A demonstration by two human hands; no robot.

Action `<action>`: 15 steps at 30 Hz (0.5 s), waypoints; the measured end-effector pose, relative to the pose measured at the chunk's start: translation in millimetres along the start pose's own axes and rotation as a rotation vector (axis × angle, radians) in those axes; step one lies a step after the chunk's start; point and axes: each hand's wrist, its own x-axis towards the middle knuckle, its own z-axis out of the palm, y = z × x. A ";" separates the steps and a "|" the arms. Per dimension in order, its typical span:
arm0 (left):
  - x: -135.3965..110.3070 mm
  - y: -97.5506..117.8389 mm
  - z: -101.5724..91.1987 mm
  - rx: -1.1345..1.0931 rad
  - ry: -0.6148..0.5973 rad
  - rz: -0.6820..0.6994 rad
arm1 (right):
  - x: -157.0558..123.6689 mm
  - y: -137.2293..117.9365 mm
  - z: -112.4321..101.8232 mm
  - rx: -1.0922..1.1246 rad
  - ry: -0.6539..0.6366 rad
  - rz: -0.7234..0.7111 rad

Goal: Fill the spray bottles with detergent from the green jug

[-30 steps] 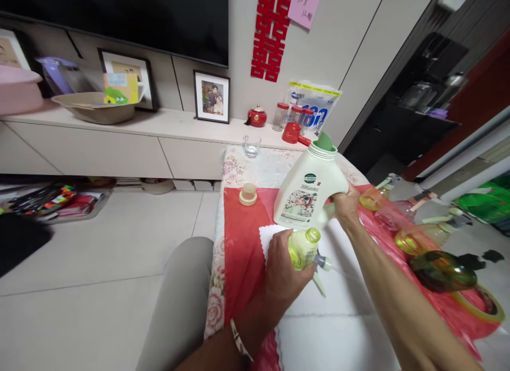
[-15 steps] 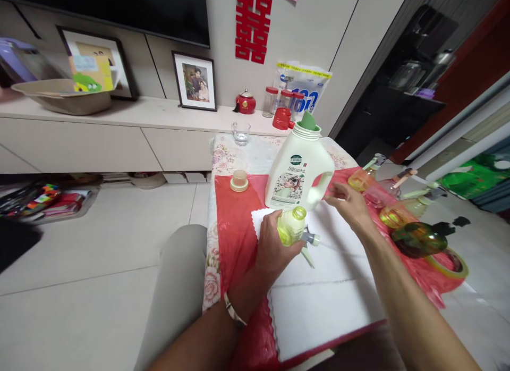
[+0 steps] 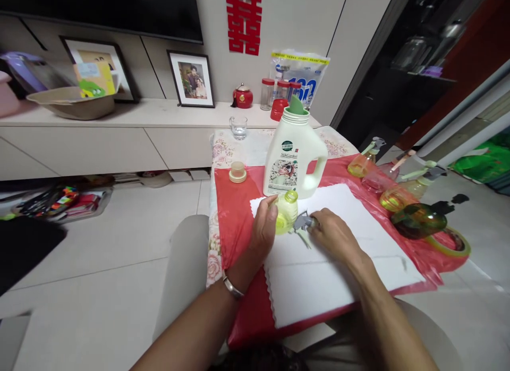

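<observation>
My left hand (image 3: 261, 228) is wrapped round a small yellow-green bottle (image 3: 286, 214) with an open neck, standing on a white cloth (image 3: 338, 254). My right hand (image 3: 332, 235) lies on the cloth just right of it, fingers pinched on a grey spray head (image 3: 303, 222) with a thin tube. Right behind the small bottle stands a large white detergent jug (image 3: 292, 159) with a green spout, uncapped. Its beige cap (image 3: 238, 172) sits on the red table cover (image 3: 235, 211) to the left.
Several coloured spray bottles (image 3: 398, 195) lie at the table's right side, with a tape ring (image 3: 448, 242). A glass (image 3: 238, 127) stands at the far end. A low cabinet (image 3: 119, 132) with frames, jars and a bowl runs along the wall. Tiled floor lies to the left.
My right hand let go of the jug's handle and came down to the spray head beside the small bottle. The jug now stands upright on the table. The left hand kept its hold.
</observation>
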 end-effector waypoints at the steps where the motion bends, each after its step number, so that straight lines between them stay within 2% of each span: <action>1: 1.3 -1.4 -0.2 -0.018 0.002 0.007 | -1.2 3.9 -3.5 0.048 0.042 -0.008; 5: 3.8 -4.3 -0.2 -0.077 -0.028 -0.004 | -9.6 20.2 -23.3 0.302 0.260 -0.015; 8: 2.5 -1.4 0.8 -0.016 -0.063 -0.013 | -14.5 25.0 -35.8 0.558 0.421 0.006; 12: 0.5 1.7 6.1 0.162 -0.020 0.016 | -14.7 15.5 -45.6 0.975 0.617 0.010; 15: 0.7 0.4 10.0 0.200 -0.002 0.063 | -14.0 0.1 -56.8 1.218 0.749 -0.031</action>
